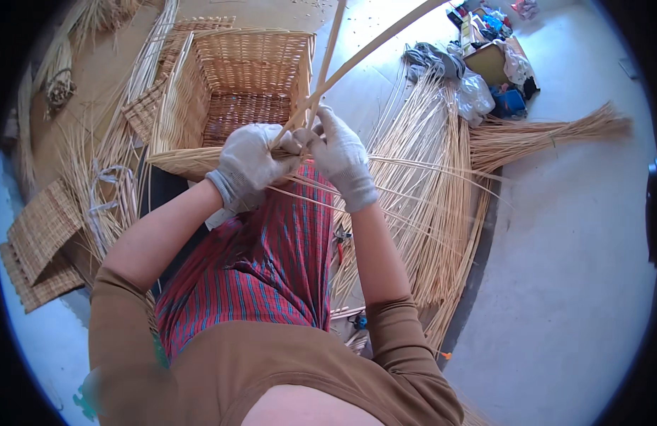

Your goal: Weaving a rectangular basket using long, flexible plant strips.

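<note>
A square wicker basket [174, 106] rests on its side at my lap, its open mouth facing up toward me. My left hand [252, 160], in a pale work glove, is closed on the basket's near right corner at the rim. Close beside it my right hand [335, 150], gloved too, has its fingers pinched round thin wicker strands at that same corner. Two thicker canes [371, 48] rise from between the hands and run up and to the right. Several loose strands [413, 165] trail out to the right below my right hand. The fingertips partly hide the weave.
A wide spread of long wicker rods [428, 206] lies on the right, with a tied bundle [555, 138] beyond it. Red-handled pliers [340, 241] lie by my lap. Woven panels [45, 234] and more strands are at the left. Bags and a box [488, 64] stand at the back right.
</note>
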`<state>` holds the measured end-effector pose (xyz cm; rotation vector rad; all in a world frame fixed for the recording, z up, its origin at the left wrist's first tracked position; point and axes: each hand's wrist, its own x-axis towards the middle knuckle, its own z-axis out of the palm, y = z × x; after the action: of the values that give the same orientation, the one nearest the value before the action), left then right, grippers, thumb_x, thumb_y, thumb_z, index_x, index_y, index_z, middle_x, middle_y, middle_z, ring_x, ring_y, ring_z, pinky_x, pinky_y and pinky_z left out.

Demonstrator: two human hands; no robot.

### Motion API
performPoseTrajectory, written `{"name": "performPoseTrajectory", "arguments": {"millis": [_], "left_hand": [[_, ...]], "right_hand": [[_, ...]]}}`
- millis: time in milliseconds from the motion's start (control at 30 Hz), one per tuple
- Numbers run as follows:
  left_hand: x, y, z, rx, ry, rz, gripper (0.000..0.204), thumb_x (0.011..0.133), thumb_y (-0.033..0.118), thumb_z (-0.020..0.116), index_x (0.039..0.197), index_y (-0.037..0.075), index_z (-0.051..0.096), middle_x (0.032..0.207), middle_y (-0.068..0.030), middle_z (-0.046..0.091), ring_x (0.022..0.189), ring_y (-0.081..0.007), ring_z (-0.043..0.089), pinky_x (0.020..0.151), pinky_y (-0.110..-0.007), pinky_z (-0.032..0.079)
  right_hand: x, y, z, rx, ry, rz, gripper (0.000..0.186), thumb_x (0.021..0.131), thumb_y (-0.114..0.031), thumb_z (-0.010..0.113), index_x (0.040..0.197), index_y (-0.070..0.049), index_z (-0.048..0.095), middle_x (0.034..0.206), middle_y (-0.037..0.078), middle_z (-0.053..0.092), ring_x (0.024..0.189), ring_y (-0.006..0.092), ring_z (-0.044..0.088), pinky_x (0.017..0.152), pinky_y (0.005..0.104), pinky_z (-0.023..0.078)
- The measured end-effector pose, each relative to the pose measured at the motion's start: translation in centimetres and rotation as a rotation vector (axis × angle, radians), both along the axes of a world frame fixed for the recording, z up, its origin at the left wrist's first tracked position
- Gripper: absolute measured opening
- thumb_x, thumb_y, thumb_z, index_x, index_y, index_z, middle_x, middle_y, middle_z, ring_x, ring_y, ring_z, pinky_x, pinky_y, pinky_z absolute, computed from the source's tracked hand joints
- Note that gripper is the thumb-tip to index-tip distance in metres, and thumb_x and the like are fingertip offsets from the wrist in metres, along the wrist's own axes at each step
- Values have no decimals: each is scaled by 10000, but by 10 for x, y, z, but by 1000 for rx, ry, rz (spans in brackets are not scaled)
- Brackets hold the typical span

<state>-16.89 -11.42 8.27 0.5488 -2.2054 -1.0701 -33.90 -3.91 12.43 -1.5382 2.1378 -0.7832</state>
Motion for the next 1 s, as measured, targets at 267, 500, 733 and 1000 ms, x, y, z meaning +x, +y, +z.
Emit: {"name": "performPoseTrajectory", "arguments": {"millis": [267,500,733,1000], "left_hand": [[11,-54,19,329,-224,-555,400,799,153,813,1186,84,736,1195,-128,741,1142,-252,694,1022,-380,523],[-37,-106,21,-716,-164,-236,496,761,238,827,1227,175,669,1205,-68,676,1137,-306,657,978,-453,525],[-79,-131,49,-1256,-206,-323,148,800,187,704,920,245,638,967,90,690,1192,-153,638,1259,-487,303],[-128,-111,91,-1585,77,-735,159,785,162,691,925,198,623,1003,40,656,1166,-193,648,1249,-416,384]], "right_hand": [[4,7,-49,-270,-13,-226,376,838,-314,824,1113,-125,651,797,93,729,719,293,721,658,414,551],[17,10,-52,-468,-62,-268,297,771,-284,872,918,-82,711,754,113,713,679,289,711,626,388,552],[13,10,-54,-488,-159,-276,282,740,-272,891,871,-79,731,753,122,705,676,285,709,616,381,545],[16,5,-57,-545,-408,-306,344,753,-275,905,884,-70,663,725,84,715,644,257,711,615,372,543]]}}
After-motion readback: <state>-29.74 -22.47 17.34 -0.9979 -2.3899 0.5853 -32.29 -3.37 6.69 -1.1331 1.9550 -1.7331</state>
